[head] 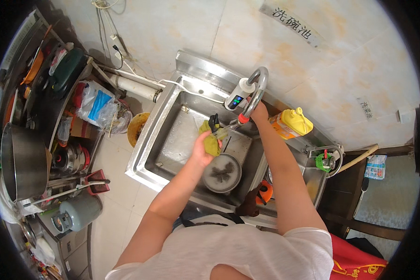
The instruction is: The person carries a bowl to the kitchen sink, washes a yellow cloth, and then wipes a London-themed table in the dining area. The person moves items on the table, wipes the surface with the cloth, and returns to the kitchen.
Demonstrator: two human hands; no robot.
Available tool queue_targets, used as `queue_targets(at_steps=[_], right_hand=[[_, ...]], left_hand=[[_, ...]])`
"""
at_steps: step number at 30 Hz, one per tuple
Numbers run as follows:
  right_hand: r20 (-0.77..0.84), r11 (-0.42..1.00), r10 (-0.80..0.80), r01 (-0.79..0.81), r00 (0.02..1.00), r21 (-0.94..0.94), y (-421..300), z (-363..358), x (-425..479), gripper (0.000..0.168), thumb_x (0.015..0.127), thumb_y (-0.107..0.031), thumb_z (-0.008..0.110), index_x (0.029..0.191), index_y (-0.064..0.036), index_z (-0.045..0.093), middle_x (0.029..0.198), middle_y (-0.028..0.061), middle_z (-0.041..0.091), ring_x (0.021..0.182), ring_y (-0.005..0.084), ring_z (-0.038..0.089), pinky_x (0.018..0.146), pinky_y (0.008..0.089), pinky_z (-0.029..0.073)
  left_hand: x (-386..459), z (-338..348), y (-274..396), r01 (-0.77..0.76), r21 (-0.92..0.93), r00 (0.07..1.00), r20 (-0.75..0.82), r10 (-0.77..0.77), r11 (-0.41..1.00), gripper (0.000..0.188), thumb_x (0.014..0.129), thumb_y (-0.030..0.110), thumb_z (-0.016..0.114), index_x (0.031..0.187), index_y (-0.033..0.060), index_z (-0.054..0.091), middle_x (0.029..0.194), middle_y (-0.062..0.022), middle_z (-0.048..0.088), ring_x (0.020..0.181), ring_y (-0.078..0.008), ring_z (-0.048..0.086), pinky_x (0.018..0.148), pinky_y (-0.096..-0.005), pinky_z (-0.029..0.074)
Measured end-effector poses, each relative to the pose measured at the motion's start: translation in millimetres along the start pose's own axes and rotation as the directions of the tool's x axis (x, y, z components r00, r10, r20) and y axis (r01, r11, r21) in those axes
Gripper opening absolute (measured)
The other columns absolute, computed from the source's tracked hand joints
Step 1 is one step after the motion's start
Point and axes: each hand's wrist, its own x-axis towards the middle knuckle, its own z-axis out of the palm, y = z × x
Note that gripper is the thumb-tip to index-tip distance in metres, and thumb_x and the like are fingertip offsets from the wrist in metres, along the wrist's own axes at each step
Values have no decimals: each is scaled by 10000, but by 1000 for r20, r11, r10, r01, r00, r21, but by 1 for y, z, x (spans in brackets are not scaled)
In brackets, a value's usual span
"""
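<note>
My left hand (203, 150) grips a yellow-green cloth (212, 147) above the left basin of a stainless steel sink (175, 136). A black piece (214, 120) lies against the cloth's top. Clear water runs from the curved spout of a white electric faucet (238, 93) onto the cloth. My right hand (259, 111) is at the faucet, partly hidden behind the metal spout; what its fingers do cannot be seen. Below the cloth, a round metal vessel (223, 173) holds cloudy liquid with a dark patch in it. A thin dark stick-like thing (227, 143) lies beside it.
A yellow jug (292, 123) stands on the sink's back ledge. An orange item (265, 192) and a dark brown cloth (248, 203) are near the right basin. At left are a gas cylinder (80, 212), a large pot (24, 162) and a yellow basin (137, 129) on the floor.
</note>
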Motion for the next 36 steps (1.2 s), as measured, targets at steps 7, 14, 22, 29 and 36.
queue_targets(at_steps=[7,14,22,29,36], right_hand=[[886,-209,51,-862,461,461,-85,74,-159,358,928,-386,596,1161,-114,605,1018,45,657,892,209,621,825,386,523],[29,747,-480,392,877,537,-140,24,-207,278,885,-128,591,1145,-31,568,1233,151,572,1150,303,538,983,402,417],[86,883,-390,346,917,316,-134,28,-181,198,927,-192,586,869,-4,598,938,140,626,897,319,592,790,378,471],[21,776,93,-86,995,625,-125,54,-165,343,976,-314,532,987,24,593,922,92,596,879,241,558,817,351,453],[391,511,-107,-287,914,810,-142,8,-173,431,1029,-323,404,1309,-18,526,1233,91,571,1107,204,551,980,338,414]], left_hand=[[-2,-1,-1,16,266,990,-139,22,964,775,874,794,286,1242,166,553,1064,-92,620,922,-259,572,818,-428,473],[31,-18,-6,185,17,966,-188,-179,983,514,892,654,490,762,167,594,728,-11,624,681,-211,589,677,-347,497],[-24,27,-24,-10,205,927,-364,85,979,690,925,673,389,1280,103,546,1265,-93,565,1092,-237,542,937,-408,435],[-28,15,-17,2,678,911,-304,278,735,719,924,657,430,1275,38,535,1141,-135,600,899,-231,618,695,-363,512],[-47,37,0,-153,204,952,-232,200,967,618,927,540,558,1351,102,454,1221,-40,589,1140,-189,559,889,-335,523]])
